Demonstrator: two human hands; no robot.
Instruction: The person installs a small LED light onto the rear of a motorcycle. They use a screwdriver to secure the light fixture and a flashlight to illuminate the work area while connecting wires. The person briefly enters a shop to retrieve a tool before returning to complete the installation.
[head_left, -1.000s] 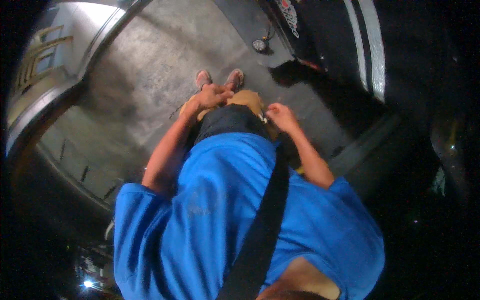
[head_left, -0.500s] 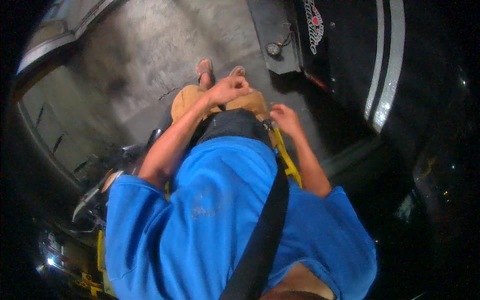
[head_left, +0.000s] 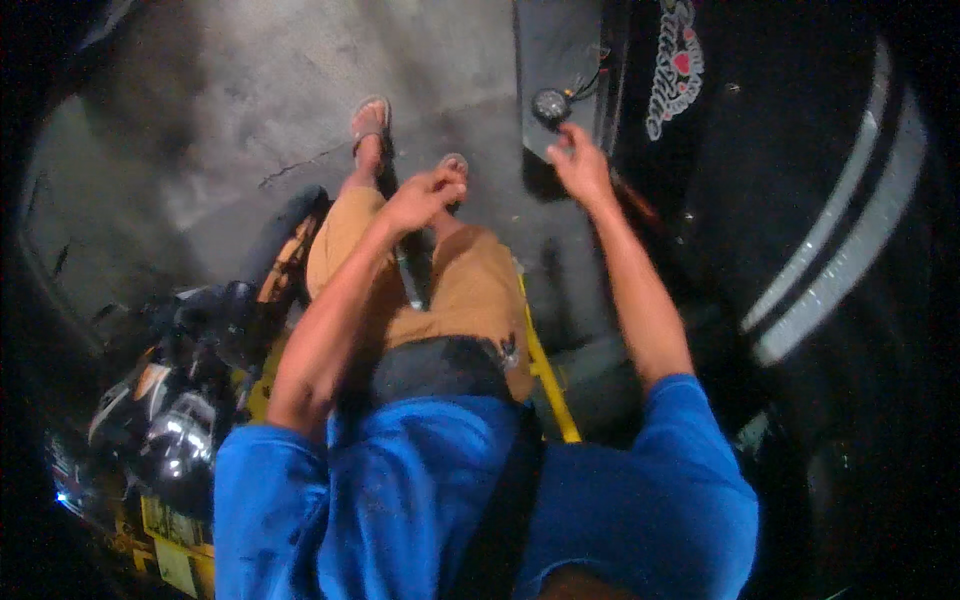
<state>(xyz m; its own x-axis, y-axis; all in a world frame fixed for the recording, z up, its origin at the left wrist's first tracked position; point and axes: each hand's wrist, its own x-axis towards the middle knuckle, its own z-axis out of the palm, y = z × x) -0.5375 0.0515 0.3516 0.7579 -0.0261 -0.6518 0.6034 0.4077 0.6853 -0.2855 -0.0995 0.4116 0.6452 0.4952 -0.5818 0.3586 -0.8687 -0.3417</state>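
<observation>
- Plainly enough, we see the right hand (head_left: 583, 170) stretched out toward a round lamp (head_left: 549, 107), thumb and forefinger parted; a fingertip is just beside the lamp's lower edge, and we cannot tell whether they touch.
- We find the lamp against a grey panel (head_left: 540, 45), its thin wires (head_left: 590, 82) blurring toward the right.
- We see the left hand (head_left: 415, 203) between the lower legs, fingers curled in; whether they pinch anything, we cannot tell.
- Behind that hand, we lose part of the right foot (head_left: 455, 164).
- At lower left, we cannot identify a glossy dark shape (head_left: 185, 450).
- We lose a yellow bar (head_left: 550, 385) beneath the blue shirt (head_left: 430, 450).
</observation>
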